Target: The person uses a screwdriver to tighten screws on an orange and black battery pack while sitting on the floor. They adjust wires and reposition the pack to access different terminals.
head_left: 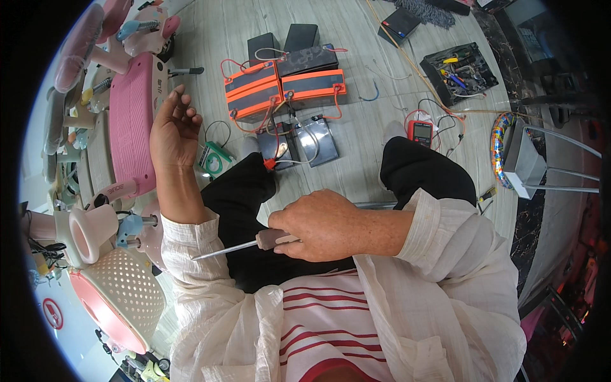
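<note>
My right hand (347,226) is closed around the brownish handle of a screwdriver (230,249), held over my lap. Its thin metal shaft points left, the tip in front of my left sleeve. My left hand (175,130) is raised beside a pink scooter deck (132,121), fingers loosely curled and apart, with nothing seen in it. On the floor ahead are several orange-and-black batteries (254,102) joined by red and pale wires. Nearer my feet lie two dark batteries, one (316,141) with a shiny top and one (275,148) with a red connector at its edge.
A red multimeter (421,132) with leads lies right of my foot. Beyond it stands a black tool tray (459,73). A green device (216,159) with a cable sits by my left foot. Children's ride-ons and a perforated basket (121,296) crowd the left; a metal-legged stool (525,162) is at right.
</note>
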`<state>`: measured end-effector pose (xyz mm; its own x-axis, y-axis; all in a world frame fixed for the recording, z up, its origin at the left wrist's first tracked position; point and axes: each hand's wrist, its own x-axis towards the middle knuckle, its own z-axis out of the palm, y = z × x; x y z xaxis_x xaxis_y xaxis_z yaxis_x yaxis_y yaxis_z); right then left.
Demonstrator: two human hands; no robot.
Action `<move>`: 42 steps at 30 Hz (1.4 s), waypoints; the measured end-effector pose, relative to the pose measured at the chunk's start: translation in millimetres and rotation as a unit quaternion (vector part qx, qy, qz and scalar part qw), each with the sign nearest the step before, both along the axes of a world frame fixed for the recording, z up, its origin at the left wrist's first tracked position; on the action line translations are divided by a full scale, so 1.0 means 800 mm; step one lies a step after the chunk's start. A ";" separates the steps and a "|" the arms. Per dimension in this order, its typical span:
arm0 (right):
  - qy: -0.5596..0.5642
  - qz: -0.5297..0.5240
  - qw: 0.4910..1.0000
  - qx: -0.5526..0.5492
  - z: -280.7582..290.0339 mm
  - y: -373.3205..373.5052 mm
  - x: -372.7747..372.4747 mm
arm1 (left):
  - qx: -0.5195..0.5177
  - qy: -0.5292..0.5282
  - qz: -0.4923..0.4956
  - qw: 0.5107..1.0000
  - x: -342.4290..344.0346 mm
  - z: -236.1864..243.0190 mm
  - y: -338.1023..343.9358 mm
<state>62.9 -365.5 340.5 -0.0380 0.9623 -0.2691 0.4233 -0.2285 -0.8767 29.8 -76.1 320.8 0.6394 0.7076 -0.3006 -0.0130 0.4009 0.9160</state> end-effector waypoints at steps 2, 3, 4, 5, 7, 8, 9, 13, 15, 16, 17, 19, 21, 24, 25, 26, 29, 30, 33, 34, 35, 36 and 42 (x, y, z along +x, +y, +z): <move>-0.001 0.000 1.000 0.001 0.001 0.000 0.000 | 0.000 0.000 0.000 1.000 0.000 0.000 0.000; -0.001 -0.001 1.000 0.001 0.001 0.000 0.001 | 0.001 0.000 0.000 1.000 0.000 0.000 0.000; -0.002 -0.001 1.000 0.002 0.001 0.000 0.001 | 0.001 0.000 0.001 1.000 0.000 0.000 0.000; -0.004 -0.001 1.000 0.000 0.001 0.000 0.001 | 0.002 0.001 0.001 1.000 0.000 0.000 0.000; -0.007 0.001 1.000 -0.002 0.001 0.000 0.000 | 0.005 0.004 0.002 1.000 0.000 0.001 -0.001; -0.006 0.000 1.000 -0.004 0.002 0.000 0.000 | 0.005 0.005 0.004 1.000 0.000 0.002 -0.002; -0.006 0.000 1.000 -0.006 0.002 0.000 0.001 | 0.005 0.006 0.006 1.000 0.001 0.002 -0.003; -0.007 0.000 1.000 -0.008 0.000 0.000 0.000 | 0.003 0.004 0.007 1.000 0.001 0.001 -0.003; -0.007 0.000 1.000 -0.006 0.001 0.001 0.000 | 0.003 0.005 0.006 1.000 0.000 0.002 -0.002; -0.006 0.000 1.000 -0.005 0.001 0.001 0.001 | 0.003 0.006 0.005 1.000 0.000 0.001 -0.001; -0.006 0.000 1.000 -0.004 0.001 0.001 0.001 | 0.003 0.005 0.005 1.000 0.000 0.002 -0.001; -0.006 0.001 1.000 -0.003 0.001 0.001 0.001 | 0.003 0.005 0.005 1.000 0.000 0.002 -0.002; -0.007 0.002 1.000 -0.003 0.001 0.000 0.001 | 0.004 0.003 0.006 1.000 0.001 0.002 -0.003; -0.007 0.003 1.000 -0.001 0.001 0.000 0.002 | 0.003 0.002 0.005 1.000 0.000 0.002 -0.004; -0.006 0.003 1.000 0.001 0.001 0.000 0.002 | 0.003 0.001 0.004 1.000 0.000 0.002 -0.004; -0.005 0.003 1.000 0.000 0.001 0.000 0.002 | 0.004 0.003 0.005 1.000 0.000 0.003 -0.004; -0.006 0.005 1.000 -0.004 0.001 0.000 0.002 | 0.006 0.003 0.005 1.000 0.000 0.002 -0.004; -0.006 0.007 1.000 -0.007 0.002 0.000 0.002 | 0.006 0.003 0.004 1.000 0.000 0.002 -0.004; -0.009 0.007 1.000 -0.007 0.002 0.000 0.002 | 0.005 0.003 0.003 1.000 -0.001 0.002 -0.005; -0.010 0.007 1.000 -0.006 0.002 -0.001 0.002 | 0.004 0.003 0.003 1.000 0.000 0.001 -0.005; -0.010 0.006 1.000 -0.005 0.002 -0.001 0.002 | 0.004 0.003 0.002 1.000 0.000 0.001 -0.005; -0.010 0.006 1.000 -0.004 0.001 -0.001 0.002 | 0.004 0.002 0.002 1.000 0.000 0.001 -0.005; -0.011 0.004 1.000 0.001 0.001 -0.002 0.002 | 0.003 0.004 0.002 1.000 0.000 0.002 -0.005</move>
